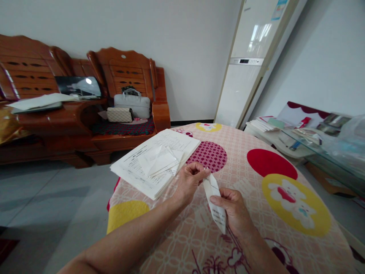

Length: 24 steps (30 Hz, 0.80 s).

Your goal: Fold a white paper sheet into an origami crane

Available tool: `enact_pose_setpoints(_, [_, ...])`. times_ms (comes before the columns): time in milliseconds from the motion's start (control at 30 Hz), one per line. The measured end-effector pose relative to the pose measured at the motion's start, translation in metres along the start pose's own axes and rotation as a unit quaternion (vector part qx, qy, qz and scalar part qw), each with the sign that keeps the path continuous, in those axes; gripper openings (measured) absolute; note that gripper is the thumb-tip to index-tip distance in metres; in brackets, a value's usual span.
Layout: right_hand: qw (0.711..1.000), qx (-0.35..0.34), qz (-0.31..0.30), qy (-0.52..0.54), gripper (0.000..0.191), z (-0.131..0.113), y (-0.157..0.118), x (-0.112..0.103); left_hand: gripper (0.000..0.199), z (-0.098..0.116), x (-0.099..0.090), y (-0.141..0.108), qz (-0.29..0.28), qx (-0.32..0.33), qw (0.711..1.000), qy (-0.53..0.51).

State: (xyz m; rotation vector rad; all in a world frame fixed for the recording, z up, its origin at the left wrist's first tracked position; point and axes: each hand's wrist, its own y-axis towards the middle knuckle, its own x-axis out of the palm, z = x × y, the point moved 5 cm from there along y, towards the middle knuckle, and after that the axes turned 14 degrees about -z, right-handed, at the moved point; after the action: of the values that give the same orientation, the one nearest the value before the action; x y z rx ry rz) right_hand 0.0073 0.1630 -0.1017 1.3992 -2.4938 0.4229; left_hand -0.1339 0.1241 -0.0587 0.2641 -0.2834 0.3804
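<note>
A narrow folded strip of printed paper (214, 205) is held above the table between both hands. My left hand (190, 182) pinches its upper end between thumb and fingers. My right hand (234, 208) grips its lower half, thumb on top and fingers behind. The strip has pointed ends and dark print on its side. To the left lies a thick stack of printed sheets (137, 167). Several folded paper pieces (164, 161) rest on that stack, overlapping each other.
A round table with a patterned pink cloth (239, 152) fills the middle. Wooden chairs (125, 72) holding a grey bag (134, 104) stand at the back left. A tall white air conditioner (242, 76) stands behind. A glass shelf (313, 144) with papers and a plastic bag is at right.
</note>
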Motion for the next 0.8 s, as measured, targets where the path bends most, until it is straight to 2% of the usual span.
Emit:
enact_pose_setpoints(100, [1.0, -0.002, 0.004, 0.006, 0.026, 0.0, 0.0, 0.0, 0.027, 0.004, -0.011, 0.005, 0.034, 0.026, 0.999, -0.024])
enact_pose_setpoints(167, [1.0, -0.01, 0.014, 0.009, 0.025, 0.0, 0.0, -0.002, 0.026, 0.004, -0.014, 0.007, 0.022, 0.008, 0.999, -0.034])
enact_pose_setpoints(233, [0.999, -0.019, 0.021, 0.016, 0.024, -0.001, -0.001, -0.003, 0.027, 0.001, -0.007, 0.006, -0.063, -0.054, 0.996, -0.012])
enact_pose_setpoints(300, [0.999, -0.024, 0.021, 0.017, 0.023, -0.002, -0.001, -0.003, 0.025, -0.004, 0.005, 0.001, -0.154, -0.104, 0.982, 0.04])
enact_pose_setpoints(367, [0.999, -0.027, 0.022, 0.008, 0.022, -0.004, -0.001, -0.003, 0.02, -0.006, 0.012, -0.003, -0.179, -0.12, 0.972, 0.091])
enact_pose_setpoints(467, [0.999, -0.03, 0.035, -0.007, 0.023, -0.005, -0.001, -0.003, 0.016, -0.009, 0.015, -0.006, -0.158, -0.127, 0.972, 0.115])
enact_pose_setpoints(800, [0.998, -0.04, 0.036, -0.037, 0.022, -0.001, 0.001, -0.005, 0.014, -0.006, 0.016, -0.009, -0.111, -0.086, 0.989, 0.055])
